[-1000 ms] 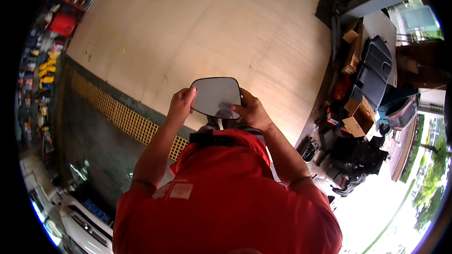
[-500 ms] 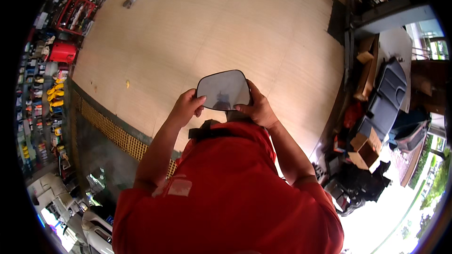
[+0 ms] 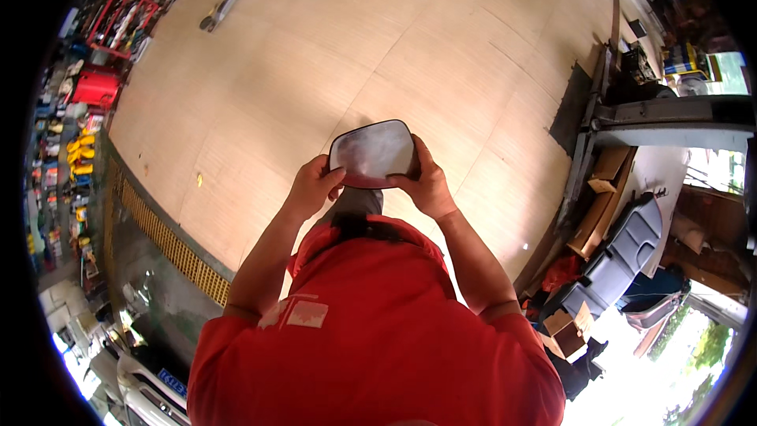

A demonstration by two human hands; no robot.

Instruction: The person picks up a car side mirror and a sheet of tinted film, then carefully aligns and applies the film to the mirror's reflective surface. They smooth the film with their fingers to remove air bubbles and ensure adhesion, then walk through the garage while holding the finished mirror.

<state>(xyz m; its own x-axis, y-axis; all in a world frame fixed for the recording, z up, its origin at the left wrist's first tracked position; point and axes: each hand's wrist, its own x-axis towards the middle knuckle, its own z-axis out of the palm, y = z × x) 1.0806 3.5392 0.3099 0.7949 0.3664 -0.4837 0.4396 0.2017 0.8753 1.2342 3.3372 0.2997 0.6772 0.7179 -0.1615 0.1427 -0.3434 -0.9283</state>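
Mirror glass point(image 3: 372, 152) higher, both hands gripping.

Brown cardboard boxes point(image 3: 603, 177) stacked at three o'clock, beside the grey seat; another open brown carton point(image 3: 566, 327) at four o'clock. Blue-and-white plate point(image 3: 172, 383) at seven o'clock. Pale rectangular label point(image 3: 298, 313) on the red shirt.

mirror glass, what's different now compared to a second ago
The mirror glass has turned a little, its left edge dipping lower, and it sits slightly higher against the pale floor as the view has swung. The left hand and right hand keep the same grip on its two sides; nothing was let go.
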